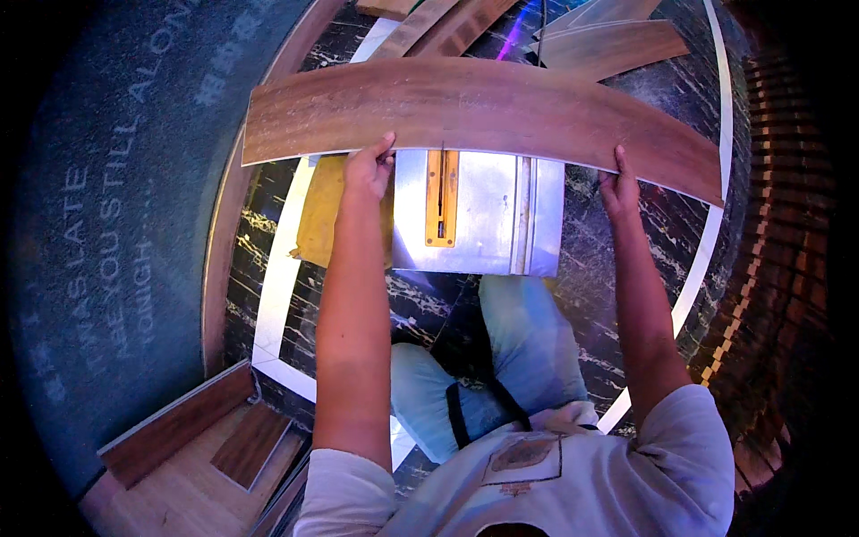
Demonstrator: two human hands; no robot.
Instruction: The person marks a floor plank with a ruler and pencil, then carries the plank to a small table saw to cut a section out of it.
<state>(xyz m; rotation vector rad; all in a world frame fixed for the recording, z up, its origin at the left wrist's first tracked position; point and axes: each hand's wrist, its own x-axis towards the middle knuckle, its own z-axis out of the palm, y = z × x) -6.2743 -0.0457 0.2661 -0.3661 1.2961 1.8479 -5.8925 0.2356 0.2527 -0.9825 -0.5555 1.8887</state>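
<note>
Stretching past both hands [368,168] [621,190], the brown plank [474,103] shows streaky wood grain.

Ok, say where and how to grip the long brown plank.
Grip the plank by its near long edge, from the near side, probably pinched above and below, where the left hand and right hand are: there it overhangs the metal table, leaving its underside reachable, clear of the yellow slotted insert.

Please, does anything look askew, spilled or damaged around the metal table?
The loose planks beyond the held plank look untidy: they lie at different angles, some overlapping. The held plank's curve is probably lens bending. I see no spill or clear damage.
</note>
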